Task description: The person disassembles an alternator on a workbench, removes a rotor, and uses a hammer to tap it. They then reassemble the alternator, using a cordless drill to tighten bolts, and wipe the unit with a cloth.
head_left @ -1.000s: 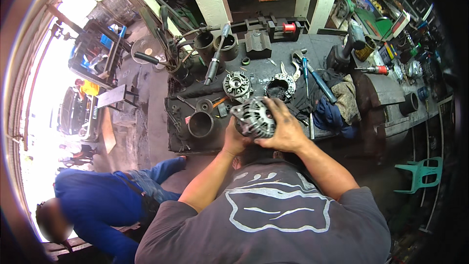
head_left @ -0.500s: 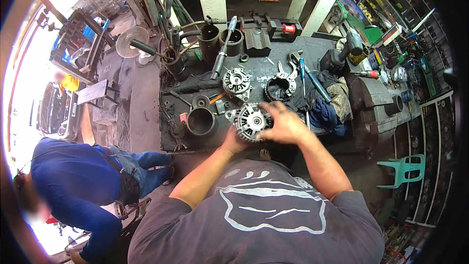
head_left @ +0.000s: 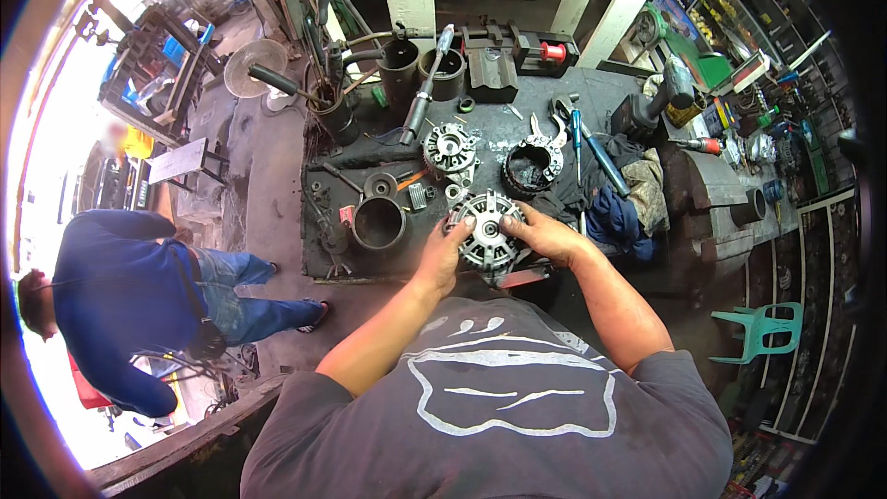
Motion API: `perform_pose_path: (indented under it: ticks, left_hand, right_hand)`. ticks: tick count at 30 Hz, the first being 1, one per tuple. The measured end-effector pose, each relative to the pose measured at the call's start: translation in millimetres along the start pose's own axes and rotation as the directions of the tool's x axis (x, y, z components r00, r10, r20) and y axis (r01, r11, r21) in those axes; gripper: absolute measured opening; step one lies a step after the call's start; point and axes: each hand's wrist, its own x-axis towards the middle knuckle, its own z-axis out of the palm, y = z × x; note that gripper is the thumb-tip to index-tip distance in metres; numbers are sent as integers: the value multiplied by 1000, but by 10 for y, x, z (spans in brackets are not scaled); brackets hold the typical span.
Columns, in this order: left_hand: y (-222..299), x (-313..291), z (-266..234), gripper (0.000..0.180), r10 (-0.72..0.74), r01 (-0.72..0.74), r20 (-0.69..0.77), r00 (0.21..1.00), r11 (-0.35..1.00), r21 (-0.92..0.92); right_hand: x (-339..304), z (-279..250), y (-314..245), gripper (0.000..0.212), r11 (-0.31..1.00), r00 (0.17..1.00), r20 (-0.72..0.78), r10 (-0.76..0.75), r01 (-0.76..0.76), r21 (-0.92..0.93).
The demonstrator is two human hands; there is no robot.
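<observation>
My left hand (head_left: 440,257) and right hand (head_left: 549,238) both grip the slotted metal housing (head_left: 490,248), one on each side, with a thumb pressed on its round face. Half a second ago the right hand was blurred, its fingers raised and spread along the far right side; now they are wrapped round the rim. The housing has stayed at the middle of the bench's near edge, face up, though its ear looks turned from the left toward the far side. I cannot tell from here whether it touches the bench (head_left: 596,85).

A reddish strip (head_left: 524,275) has come into view just under the right hand. Beyond my fingers, a second housing (head_left: 450,146) and a dark-centred ring (head_left: 552,159) lie where they did, mid-bench. The hollow cylinder (head_left: 380,242) is unmoved near the near left corner, as are the cloths (head_left: 625,231) at the near right corner and the drill (head_left: 637,115) by the right edge.

Off the bench's left edge, the co-worker in blue (head_left: 125,291) has shifted and now stands with feet wider apart.
</observation>
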Motion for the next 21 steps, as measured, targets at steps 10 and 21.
perform_pose_path:
  ticks: [10, 21]
  left_hand:
    - [152, 76, -56, 55, -160, 164, 66, 985, 984, -63]
    - [371, 137, -86, 53, -321, 339, 135, 937, 931, -136]
  right_hand:
    - [60, 174, -55, 67, 881, 992, 124, -6, -54, 471]
    - [115, 270, -28, 68, 758, 992, 114, 52, -114, 642]
